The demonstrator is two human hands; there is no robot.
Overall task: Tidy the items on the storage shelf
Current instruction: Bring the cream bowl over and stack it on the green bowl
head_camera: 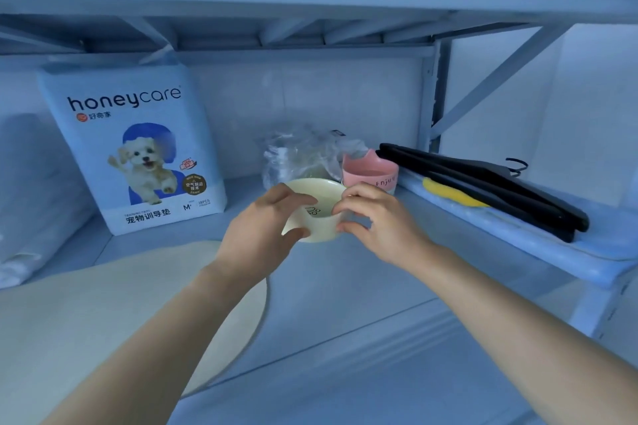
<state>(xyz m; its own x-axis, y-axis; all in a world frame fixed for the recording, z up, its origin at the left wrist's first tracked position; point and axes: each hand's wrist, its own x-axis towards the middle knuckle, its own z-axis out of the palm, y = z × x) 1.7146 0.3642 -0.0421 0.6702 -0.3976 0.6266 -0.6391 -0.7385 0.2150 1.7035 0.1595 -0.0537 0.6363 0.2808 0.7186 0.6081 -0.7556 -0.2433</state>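
Note:
A small cream bowl is held above the shelf board near its middle. My left hand grips the bowl's left side, thumb under the front wall. My right hand pinches its right rim between thumb and fingers. Just behind the bowl stands a pink cup with lettering, and beside that a crumpled clear plastic bag.
A honeycare pet-pad pack leans at the back left, white soft packs beside it. A round beige mat lies front left. Black hangers and a yellow item lie on a light blue board at right. A shelf post stands behind.

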